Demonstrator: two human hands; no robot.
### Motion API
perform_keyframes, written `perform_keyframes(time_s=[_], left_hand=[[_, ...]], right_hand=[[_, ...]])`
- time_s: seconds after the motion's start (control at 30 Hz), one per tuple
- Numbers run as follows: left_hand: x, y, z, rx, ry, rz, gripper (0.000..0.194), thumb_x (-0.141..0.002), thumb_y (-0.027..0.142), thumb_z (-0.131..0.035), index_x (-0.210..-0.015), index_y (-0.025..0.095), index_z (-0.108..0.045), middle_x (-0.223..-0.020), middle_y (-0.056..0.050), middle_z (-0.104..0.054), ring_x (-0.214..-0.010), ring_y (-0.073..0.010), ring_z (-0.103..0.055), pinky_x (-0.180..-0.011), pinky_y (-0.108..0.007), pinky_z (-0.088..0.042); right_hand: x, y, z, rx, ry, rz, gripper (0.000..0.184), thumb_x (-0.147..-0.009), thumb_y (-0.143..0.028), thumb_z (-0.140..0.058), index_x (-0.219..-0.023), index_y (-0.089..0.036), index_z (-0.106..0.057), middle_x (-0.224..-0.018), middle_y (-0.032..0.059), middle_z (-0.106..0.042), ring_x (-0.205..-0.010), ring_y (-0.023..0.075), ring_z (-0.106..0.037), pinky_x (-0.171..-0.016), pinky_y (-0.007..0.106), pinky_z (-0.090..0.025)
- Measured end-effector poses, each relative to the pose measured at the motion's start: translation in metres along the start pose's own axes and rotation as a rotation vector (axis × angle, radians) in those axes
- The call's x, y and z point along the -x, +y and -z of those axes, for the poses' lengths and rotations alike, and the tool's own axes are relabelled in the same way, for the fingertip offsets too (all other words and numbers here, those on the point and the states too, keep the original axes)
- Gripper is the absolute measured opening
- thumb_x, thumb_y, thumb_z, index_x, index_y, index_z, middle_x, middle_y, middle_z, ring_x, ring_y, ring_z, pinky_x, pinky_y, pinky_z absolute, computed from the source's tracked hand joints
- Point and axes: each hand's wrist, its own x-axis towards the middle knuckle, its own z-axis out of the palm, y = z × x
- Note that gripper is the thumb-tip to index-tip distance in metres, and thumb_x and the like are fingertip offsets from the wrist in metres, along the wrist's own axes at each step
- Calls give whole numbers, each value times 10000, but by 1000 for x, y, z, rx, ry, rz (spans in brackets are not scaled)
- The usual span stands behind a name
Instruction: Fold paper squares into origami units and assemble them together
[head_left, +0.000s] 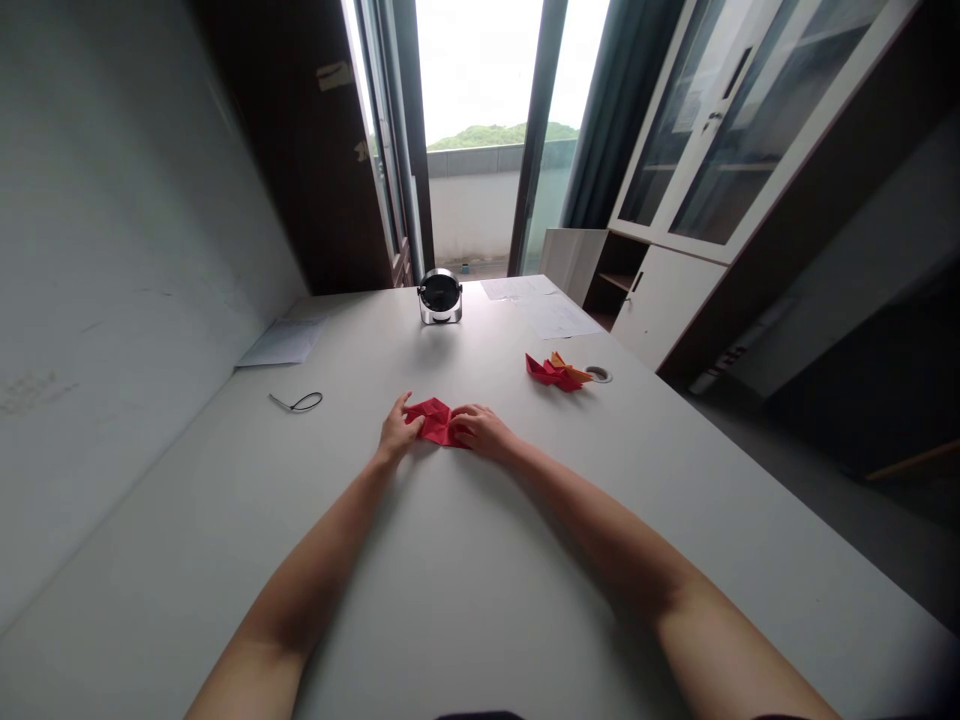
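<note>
A partly folded piece of red origami paper (pixel 435 420) lies on the white table (pixel 450 560), creased and uneven. My left hand (pixel 399 428) grips its left edge, with the thumb on top of the paper and the index finger raised at the far side. On the right part of the paper, my right hand (pixel 481 432) presses down with its fingers curled together. The fingertips of that hand cover the paper's right corner. To the right lie folded red and orange paper pieces (pixel 556 372), apart from both hands.
Beyond the hands stands a round black-and-silver device (pixel 440 296). A tape roll (pixel 598 374) sits beside the folded pieces. A looped cable tie (pixel 304 402) lies at left. Paper sheets (pixel 559 318) rest at the far right, and another stack (pixel 281 342) touches the left wall.
</note>
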Motion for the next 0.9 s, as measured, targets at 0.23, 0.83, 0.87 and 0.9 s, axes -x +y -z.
perform_keyframes(time_s=[0.23, 0.83, 0.87, 0.9], left_hand=[[6, 9, -3, 340, -104, -70, 731, -818, 188, -622, -1509, 253, -392, -1272, -101, -605, -976, -182, -686, -776, -288, -594], [2, 2, -7, 512, 79, -60, 818, -772, 149, -667, -1515, 325, -372, -1394, -90, -506, -905, -136, -653, -764, -262, -583], [3, 2, -8, 485, 78, -72, 787, -781, 156, -659, -1504, 330, -398, -1396, -89, -498, -867, -125, -646, -746, -265, -586], [3, 1, -8, 449, 76, -87, 741, -793, 167, -652, -1483, 328, -437, -1397, -90, -489, -829, -114, -636, -731, -269, -590]], right_hand=[[0, 1, -2, -1, 35, -137, 603, -839, -289, -732, -1407, -285, -532, -1320, 89, -615, -1240, 273, -543, -1065, 438, -406], [-4, 9, -12, -629, 161, -269, 816, -841, -180, -606, -1570, -353, -283, -1071, 7, -700, -796, 164, -655, -745, 289, -531], [-5, 13, -12, -632, 185, -289, 799, -842, -186, -598, -1567, -337, -300, -1034, 5, -703, -771, 159, -645, -736, 287, -526], [-5, 17, -12, -637, 207, -301, 764, -840, -195, -596, -1552, -312, -346, -1005, 8, -705, -756, 159, -637, -733, 288, -523]])
